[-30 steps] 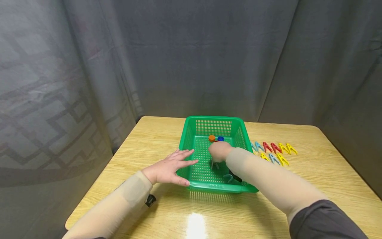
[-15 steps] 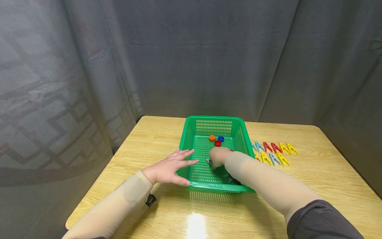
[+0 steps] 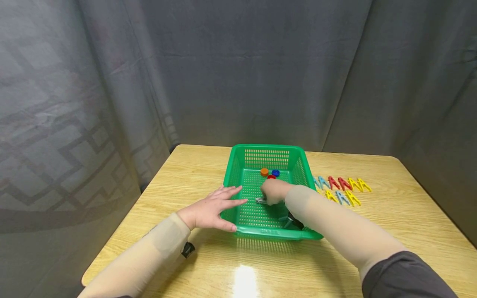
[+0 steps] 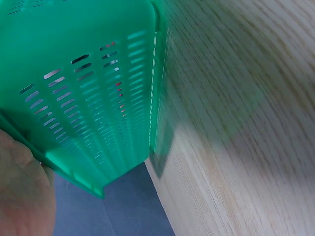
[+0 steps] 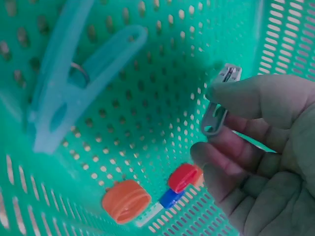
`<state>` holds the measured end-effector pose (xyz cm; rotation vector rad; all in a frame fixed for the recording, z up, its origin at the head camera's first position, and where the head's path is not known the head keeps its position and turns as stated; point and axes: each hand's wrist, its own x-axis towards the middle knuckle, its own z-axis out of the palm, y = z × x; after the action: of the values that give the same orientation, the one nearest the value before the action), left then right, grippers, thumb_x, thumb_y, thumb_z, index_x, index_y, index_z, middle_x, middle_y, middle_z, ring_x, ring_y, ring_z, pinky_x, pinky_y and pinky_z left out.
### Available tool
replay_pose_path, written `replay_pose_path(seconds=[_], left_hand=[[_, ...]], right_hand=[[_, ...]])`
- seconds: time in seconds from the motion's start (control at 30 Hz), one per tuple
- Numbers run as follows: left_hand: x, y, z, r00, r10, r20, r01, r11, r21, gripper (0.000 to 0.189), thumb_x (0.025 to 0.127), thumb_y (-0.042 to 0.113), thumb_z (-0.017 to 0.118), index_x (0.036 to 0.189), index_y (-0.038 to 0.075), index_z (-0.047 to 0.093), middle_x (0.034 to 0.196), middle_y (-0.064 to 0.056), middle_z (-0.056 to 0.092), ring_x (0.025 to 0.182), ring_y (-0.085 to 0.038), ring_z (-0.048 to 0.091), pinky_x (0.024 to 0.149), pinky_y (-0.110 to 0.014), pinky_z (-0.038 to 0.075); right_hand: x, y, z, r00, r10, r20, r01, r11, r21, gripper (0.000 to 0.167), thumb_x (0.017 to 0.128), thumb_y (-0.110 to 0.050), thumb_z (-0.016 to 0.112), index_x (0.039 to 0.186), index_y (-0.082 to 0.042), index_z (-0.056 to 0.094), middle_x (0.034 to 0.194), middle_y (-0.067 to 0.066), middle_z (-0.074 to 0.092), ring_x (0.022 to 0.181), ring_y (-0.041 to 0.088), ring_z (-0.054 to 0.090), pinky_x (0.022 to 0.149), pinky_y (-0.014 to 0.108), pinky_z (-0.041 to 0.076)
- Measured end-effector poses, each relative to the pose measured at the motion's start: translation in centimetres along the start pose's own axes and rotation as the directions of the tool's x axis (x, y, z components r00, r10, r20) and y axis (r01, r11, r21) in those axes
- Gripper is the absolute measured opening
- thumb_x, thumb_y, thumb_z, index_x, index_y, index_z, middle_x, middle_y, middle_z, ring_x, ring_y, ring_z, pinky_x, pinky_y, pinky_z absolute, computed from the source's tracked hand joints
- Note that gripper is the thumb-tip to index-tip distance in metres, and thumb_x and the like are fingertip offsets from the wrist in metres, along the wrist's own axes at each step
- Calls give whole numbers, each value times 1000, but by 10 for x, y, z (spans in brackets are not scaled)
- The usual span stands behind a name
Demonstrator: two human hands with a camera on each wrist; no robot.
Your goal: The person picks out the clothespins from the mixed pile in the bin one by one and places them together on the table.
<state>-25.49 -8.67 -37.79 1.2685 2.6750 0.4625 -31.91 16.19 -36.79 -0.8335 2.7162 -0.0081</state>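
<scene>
My right hand (image 3: 275,191) reaches down inside the green basket (image 3: 266,234). Its thumb and fingers pinch a grey clothespin (image 5: 216,110), whose end (image 3: 260,200) points left in the head view. A light blue clothespin (image 5: 74,93) lies on the basket floor close to the right wrist. Farther back in the basket are an orange bottle cap (image 3: 264,172), a blue cap (image 3: 275,173) and a red cap (image 3: 271,177). At the basket's left rim my left hand (image 3: 212,209) rests with its fingers spread and the thumb along the front corner.
On the wooden table (image 3: 193,174), right of the basket, yellow clothespins (image 3: 352,198), red clothespins (image 3: 344,184) and light blue clothespins (image 3: 342,198) lie in two rows. My right forearm crosses the basket's front right corner. Grey curtains (image 3: 253,74) hang behind the table.
The grey clothespin in my right hand has turned from pointing down toward me to pointing left. My right hand shifts only slightly; my left hand stays put.
</scene>
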Motion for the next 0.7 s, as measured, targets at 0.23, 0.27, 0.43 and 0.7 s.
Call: replay_pose_path(seconds=[0.23,0.27,0.43,0.7], left_hand=[[0,0,0,1000,-2,5,2,1000,-7,81,83,65,59,151,29,33,161,7,4,147,-15,0,118,-41,2],[0,0,0,1000,-2,5,2,1000,-8,81,83,65,59,151,29,32,161,7,4,147,-15,0,118,-41,2],[-1,1,0,1000,10,-2,-10,1000,-6,81,83,65,59,151,27,33,162,3,7,147,-19,2,117,-44,4],[-2,2,-3,1000,-6,9,6,1000,1,82,83,66,58,151,29,32,161,5,5,147,-17,1,118,-43,3]], right_hand=[[-9,6,-15,996,-52,-73,59,994,93,17,80,-2,69,96,-6,74,95,5,67,82,16,61,73,33,54],[-11,7,-17,995,-57,-84,65,993,101,20,80,-2,69,98,-6,74,98,6,67,86,17,61,76,34,54],[-25,13,-30,987,-68,-144,88,987,137,21,82,-8,69,102,-5,72,97,3,63,89,19,57,78,36,52],[-52,23,-44,972,-59,-226,102,978,180,19,84,-11,68,102,-6,72,97,2,61,84,17,54,74,35,50]])
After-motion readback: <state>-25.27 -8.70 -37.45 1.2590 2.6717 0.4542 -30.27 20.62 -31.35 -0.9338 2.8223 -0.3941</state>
